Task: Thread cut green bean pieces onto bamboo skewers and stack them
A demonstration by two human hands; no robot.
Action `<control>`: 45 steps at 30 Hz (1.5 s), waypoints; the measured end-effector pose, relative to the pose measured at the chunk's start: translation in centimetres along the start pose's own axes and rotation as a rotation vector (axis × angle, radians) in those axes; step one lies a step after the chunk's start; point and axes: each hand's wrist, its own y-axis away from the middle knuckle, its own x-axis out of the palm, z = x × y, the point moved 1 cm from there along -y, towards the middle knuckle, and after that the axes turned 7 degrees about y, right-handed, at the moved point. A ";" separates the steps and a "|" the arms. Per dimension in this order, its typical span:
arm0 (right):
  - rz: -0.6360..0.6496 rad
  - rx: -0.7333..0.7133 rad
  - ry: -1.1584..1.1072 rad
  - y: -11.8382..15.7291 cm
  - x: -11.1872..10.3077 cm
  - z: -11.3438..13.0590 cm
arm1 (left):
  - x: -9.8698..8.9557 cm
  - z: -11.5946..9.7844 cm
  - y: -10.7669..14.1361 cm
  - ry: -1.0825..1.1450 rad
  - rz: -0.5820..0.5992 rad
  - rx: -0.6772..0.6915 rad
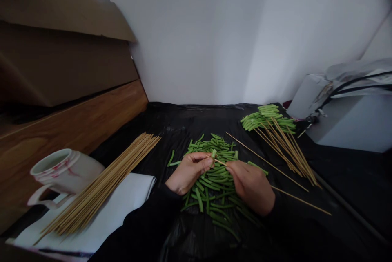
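Observation:
Cut green bean pieces [214,184] lie in a loose pile on black plastic sheeting. Over the pile, my left hand [192,170] pinches a green bean piece [213,153] between thumb and fingertips. My right hand [252,184] is closed around a thin wooden skewer [221,162], whose far end meets the bean piece at my left fingertips. Two loose skewers [266,161] slant across the sheeting, one passing partly behind my right hand. Skewers with beans on their ends [269,118] are stacked at the back right.
A thick bundle of skewers [104,184] rests on folded white paper [131,192] at the left, beside a tipped mug [70,170]. A cardboard box [67,57] stands behind. Grey boxes [352,119] with a plastic bag and black straps stand at the right.

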 end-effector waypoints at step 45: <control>-0.025 0.000 0.141 -0.4 -0.4 -1.2 | -2.1 -1.7 0.1 -1.425 -0.053 0.332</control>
